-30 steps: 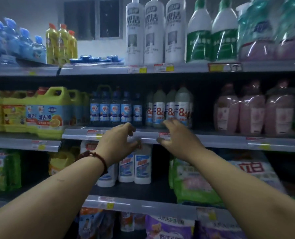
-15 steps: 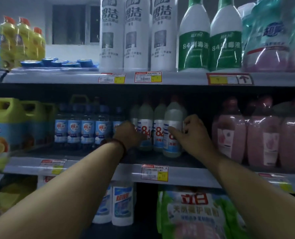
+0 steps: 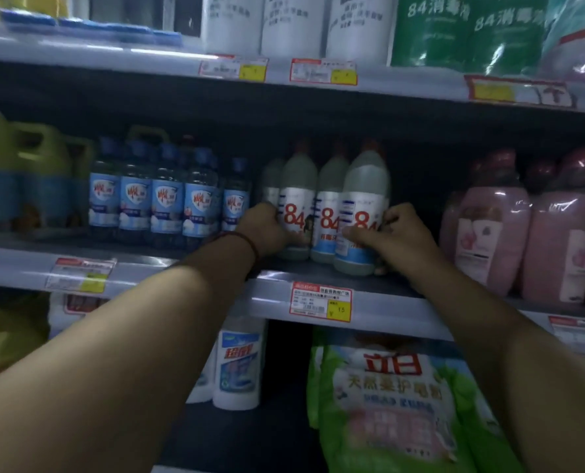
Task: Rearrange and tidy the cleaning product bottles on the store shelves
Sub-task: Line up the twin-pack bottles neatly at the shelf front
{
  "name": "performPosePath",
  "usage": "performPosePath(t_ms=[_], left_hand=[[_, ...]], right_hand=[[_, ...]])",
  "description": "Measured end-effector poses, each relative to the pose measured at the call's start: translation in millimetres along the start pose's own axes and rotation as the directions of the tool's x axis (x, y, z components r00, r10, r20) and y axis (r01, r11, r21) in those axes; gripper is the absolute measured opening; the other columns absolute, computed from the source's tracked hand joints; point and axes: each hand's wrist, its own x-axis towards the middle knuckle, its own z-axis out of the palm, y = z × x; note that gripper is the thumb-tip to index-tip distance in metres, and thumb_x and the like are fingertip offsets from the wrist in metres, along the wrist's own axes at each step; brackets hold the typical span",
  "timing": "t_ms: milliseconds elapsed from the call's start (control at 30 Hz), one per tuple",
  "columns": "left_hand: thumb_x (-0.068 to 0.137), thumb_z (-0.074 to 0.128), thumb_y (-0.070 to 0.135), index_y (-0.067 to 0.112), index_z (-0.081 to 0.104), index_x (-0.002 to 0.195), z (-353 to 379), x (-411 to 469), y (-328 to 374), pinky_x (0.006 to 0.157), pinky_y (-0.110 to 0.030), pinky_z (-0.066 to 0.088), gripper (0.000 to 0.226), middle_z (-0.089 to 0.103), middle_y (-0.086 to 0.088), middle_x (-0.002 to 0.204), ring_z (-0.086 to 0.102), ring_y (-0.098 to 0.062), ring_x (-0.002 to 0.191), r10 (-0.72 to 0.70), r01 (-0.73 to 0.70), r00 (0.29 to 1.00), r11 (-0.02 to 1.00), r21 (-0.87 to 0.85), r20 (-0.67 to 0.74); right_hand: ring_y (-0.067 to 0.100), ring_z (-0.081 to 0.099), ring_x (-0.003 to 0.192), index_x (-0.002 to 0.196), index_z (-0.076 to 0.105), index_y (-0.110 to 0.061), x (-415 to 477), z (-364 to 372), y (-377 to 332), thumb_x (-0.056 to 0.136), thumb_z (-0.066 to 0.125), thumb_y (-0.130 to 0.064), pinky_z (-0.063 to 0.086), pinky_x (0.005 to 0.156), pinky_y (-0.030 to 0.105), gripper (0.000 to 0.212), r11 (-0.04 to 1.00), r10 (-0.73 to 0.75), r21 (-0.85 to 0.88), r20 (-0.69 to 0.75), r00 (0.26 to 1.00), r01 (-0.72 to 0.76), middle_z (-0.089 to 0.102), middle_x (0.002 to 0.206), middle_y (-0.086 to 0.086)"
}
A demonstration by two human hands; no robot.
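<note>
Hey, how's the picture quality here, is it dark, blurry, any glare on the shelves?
Head view: dim overall, with the middle shelf recess in deep shadow; soft motion blur smears the top-shelf bottles and most price tags, though the tag under the 84 bottles is sharper; pale glare streaks the shelf edge and the pink bottles; wide-angle bending curves the shelf lines.

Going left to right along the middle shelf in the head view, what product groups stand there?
Yellow-green handled jugs → small blue-labelled clear bottles → white "84" bottles with red numerals, a hand at each side → pink wrapped bottles.
</note>
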Motion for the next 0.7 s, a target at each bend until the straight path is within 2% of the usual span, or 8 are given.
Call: performPosePath(t_ms=[200,400,700], left_hand=[[0.071,0.092,0.033,0.010,0.066,0.120,-1.7,-4.8,2.2,0.084,-0.029,0.048,0.060,0.069,-0.003,0.112,0.060,-0.016,0.096,0.004,-0.004,1.000,1.000,-0.031,0.009],[0.069,0.093,0.036,0.011,0.065,0.124,1.9,-4.3,1.9,0.101,-0.039,0.053,0.067,0.070,-0.007,0.123,0.065,-0.025,0.114,-0.025,0.025,1.000,0.999,-0.025,-0.013],[0.068,0.093,0.038,0.009,0.070,0.119,0.3,-3.2,1.6,0.100,-0.038,0.054,0.063,0.072,-0.007,0.120,0.067,-0.024,0.112,-0.016,0.016,0.999,1.000,0.002,-0.028]], right_hand=[[0.018,0.070,0.089,0.113,0.045,-0.016,-6.6,0.0,-5.1,0.073,0.088,-0.042,0.059,0.051,0.033,0.063,0.999,0.002,-0.034,-0.012,1.000,-0.002,0.064,0.103,0.000],[0.017,0.071,0.089,0.111,0.047,-0.018,-6.4,-0.3,-4.9,0.075,0.086,-0.043,0.056,0.048,0.028,0.058,0.999,0.017,-0.032,0.007,1.000,-0.017,0.066,0.103,-0.002],[0.014,0.070,0.086,0.112,0.047,-0.017,-4.3,0.8,-3.1,0.078,0.085,-0.042,0.054,0.045,0.025,0.057,1.000,0.006,-0.026,0.018,1.000,-0.006,0.065,0.102,-0.004]])
